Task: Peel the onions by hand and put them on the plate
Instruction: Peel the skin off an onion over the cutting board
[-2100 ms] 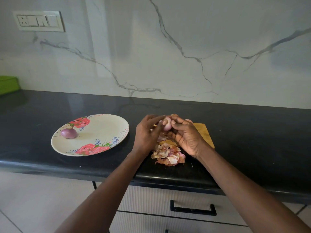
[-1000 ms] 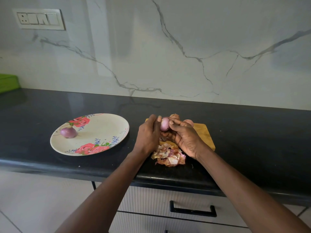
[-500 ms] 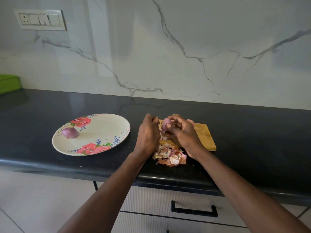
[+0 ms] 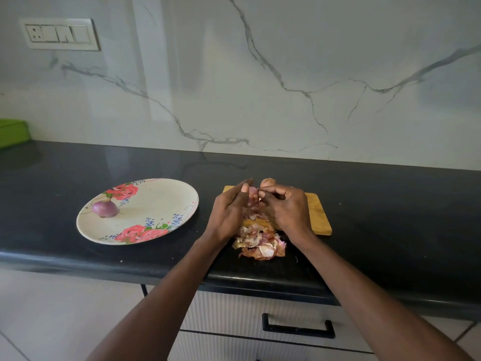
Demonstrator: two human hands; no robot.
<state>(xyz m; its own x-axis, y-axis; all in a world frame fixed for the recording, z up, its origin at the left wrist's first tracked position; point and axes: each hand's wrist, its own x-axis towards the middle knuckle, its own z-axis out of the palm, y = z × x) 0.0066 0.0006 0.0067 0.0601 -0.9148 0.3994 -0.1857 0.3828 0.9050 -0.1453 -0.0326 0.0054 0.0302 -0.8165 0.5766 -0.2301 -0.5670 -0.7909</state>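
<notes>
We grip a small onion (image 4: 252, 198) between our left hand (image 4: 229, 208) and right hand (image 4: 285, 208). Peels (image 4: 260, 242) lie below; one peeled onion (image 4: 105, 208) sits on the plate (image 4: 161, 194).

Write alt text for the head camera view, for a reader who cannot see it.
Two bare hands, left hand and right hand, peel a small onion over a wooden cutting board on a black counter. Loose skins lie in front; one peeled onion sits on a floral plate at left.

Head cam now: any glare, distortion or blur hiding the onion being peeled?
Head view: pale window glare streaks the glossy black countertop; wide-angle lens bows its front edge; small pink onion is sharp but mostly hidden between left hand and right hand.
</notes>
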